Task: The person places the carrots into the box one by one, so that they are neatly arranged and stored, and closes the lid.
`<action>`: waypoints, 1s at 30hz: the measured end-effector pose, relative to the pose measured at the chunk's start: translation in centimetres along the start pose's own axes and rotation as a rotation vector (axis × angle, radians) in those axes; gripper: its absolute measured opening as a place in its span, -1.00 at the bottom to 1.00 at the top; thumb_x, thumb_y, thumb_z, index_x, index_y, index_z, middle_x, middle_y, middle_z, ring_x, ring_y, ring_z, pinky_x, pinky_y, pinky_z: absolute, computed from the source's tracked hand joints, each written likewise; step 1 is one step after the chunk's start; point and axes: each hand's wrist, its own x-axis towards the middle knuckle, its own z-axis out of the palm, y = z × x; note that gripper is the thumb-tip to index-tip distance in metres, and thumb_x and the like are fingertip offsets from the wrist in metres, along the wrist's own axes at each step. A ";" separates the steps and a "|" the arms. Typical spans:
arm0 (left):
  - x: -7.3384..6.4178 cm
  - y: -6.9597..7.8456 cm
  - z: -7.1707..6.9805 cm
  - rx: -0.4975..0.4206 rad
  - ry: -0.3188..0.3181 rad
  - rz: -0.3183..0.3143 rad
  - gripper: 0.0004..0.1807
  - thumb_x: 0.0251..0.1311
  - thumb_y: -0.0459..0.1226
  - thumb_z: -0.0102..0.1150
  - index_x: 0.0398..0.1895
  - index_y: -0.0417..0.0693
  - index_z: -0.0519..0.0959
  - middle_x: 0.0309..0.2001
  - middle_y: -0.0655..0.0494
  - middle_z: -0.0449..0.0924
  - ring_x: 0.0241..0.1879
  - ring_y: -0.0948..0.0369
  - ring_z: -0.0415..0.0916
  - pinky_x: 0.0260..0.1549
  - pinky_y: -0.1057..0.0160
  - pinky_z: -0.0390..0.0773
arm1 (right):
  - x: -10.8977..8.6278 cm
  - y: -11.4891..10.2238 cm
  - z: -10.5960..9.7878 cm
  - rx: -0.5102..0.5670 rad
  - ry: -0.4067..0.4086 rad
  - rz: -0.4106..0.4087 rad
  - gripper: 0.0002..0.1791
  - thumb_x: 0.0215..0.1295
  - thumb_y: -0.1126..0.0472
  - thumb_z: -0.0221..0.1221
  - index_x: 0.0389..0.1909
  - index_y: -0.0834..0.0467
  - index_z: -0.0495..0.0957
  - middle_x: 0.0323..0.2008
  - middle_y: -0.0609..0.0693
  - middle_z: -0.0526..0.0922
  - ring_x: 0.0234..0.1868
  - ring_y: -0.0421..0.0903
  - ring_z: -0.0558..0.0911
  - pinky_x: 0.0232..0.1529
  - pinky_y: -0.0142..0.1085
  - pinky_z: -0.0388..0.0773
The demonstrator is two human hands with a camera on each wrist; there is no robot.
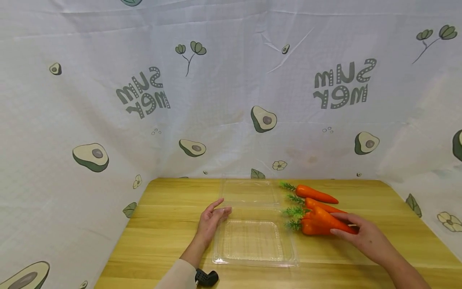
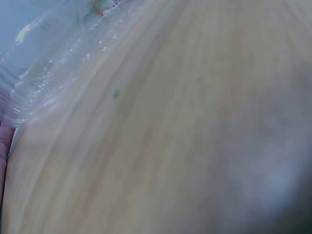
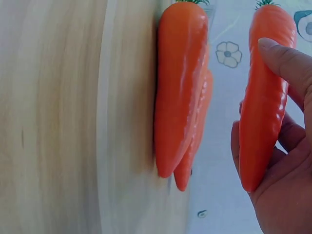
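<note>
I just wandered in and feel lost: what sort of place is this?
Probably a makeshift, curtained-off work booth: a cloth printed with avocados hangs behind and beside a wooden tabletop, where carrots lie.

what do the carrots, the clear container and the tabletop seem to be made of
Carrots: probably molded plastic or coated foam, glossy, with even orange color and bright highlights.
Clear container: likely thin plastic, shiny and see-through, with ridged walls.
Tabletop: wood or wood-look laminate, smooth, showing grain; I can't tell which.

Right grip holds 1 orange carrot.
</note>
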 end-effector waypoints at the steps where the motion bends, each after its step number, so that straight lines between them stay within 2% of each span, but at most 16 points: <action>1: 0.0 0.0 0.0 -0.002 0.001 0.000 -0.45 0.51 -0.28 0.01 0.48 -0.30 0.29 0.19 -0.39 0.59 0.19 -0.12 0.63 0.14 0.19 0.64 | 0.0 -0.1 0.0 0.001 0.004 -0.007 -0.29 0.22 -0.17 0.38 0.29 0.16 0.56 0.23 0.36 0.57 0.06 0.18 0.58 -0.18 -0.39 0.58; 4: 0.1 0.0 0.0 -0.001 0.001 0.002 -0.45 0.51 -0.28 0.01 0.48 -0.30 0.29 0.19 -0.40 0.59 0.19 -0.12 0.63 0.14 0.20 0.64 | 0.0 -0.6 0.0 -0.012 0.029 -0.033 -0.33 0.21 -0.14 0.40 0.26 0.12 0.59 0.20 0.31 0.61 0.02 0.06 0.60 -0.19 -0.38 0.58; 8: 0.1 0.0 0.0 0.003 0.003 -0.001 -0.45 0.51 -0.27 0.01 0.48 -0.30 0.29 0.18 -0.38 0.60 0.19 -0.10 0.64 0.15 0.19 0.64 | 0.1 -1.1 0.2 -0.015 0.044 -0.053 -0.37 0.20 -0.13 0.41 0.24 0.08 0.61 0.19 0.26 0.63 -0.09 -0.30 0.55 -0.23 -0.45 0.56; 11: 0.1 0.0 -0.1 0.010 0.003 -0.001 -0.44 0.51 -0.25 0.02 0.49 -0.29 0.29 0.18 -0.37 0.61 0.19 -0.10 0.64 0.17 0.16 0.63 | 0.1 -1.6 0.4 0.003 0.040 -0.058 -0.38 0.20 -0.12 0.41 0.23 0.08 0.61 0.19 0.25 0.63 -0.13 -0.42 0.50 -0.22 -0.46 0.57; 18: 0.0 -0.1 -0.1 0.007 -0.002 0.000 -0.45 0.51 -0.27 0.01 0.48 -0.31 0.29 0.18 -0.38 0.60 0.17 -0.08 0.65 0.16 0.15 0.63 | -0.1 -2.7 1.3 0.007 0.074 -0.097 -0.44 0.15 -0.11 0.45 0.14 0.04 0.66 0.13 0.20 0.68 -0.14 -0.40 0.51 -0.20 -0.45 0.58; 25: -0.1 -0.1 -0.1 0.008 -0.011 0.024 -0.46 0.52 -0.28 -0.01 0.48 -0.33 0.28 0.18 -0.44 0.58 0.12 0.03 0.69 0.12 0.21 0.65 | -0.2 -4.1 1.9 0.048 0.123 -0.207 -0.51 0.14 0.00 0.47 0.10 0.03 0.68 0.05 0.10 0.72 -0.16 -0.50 0.51 -0.23 -0.46 0.59; 28: -0.1 -0.1 -0.1 0.004 -0.017 0.033 -0.45 0.52 -0.28 0.00 0.47 -0.36 0.27 0.16 -0.41 0.61 0.10 0.08 0.70 0.11 0.23 0.65 | -0.2 -4.6 2.2 0.048 0.162 -0.264 -0.55 0.12 0.04 0.49 0.06 -0.01 0.70 0.01 0.05 0.74 -0.17 -0.50 0.52 -0.23 -0.46 0.58; 30: -0.1 -0.1 -0.1 0.004 -0.022 0.039 -0.44 0.52 -0.28 0.00 0.47 -0.38 0.26 0.14 -0.35 0.65 0.08 0.13 0.71 0.10 0.25 0.64 | -0.2 -5.0 2.2 0.050 0.163 -0.263 -0.56 0.12 0.02 0.49 0.05 -0.06 0.69 0.03 0.03 0.74 -0.17 -0.49 0.53 -0.23 -0.46 0.58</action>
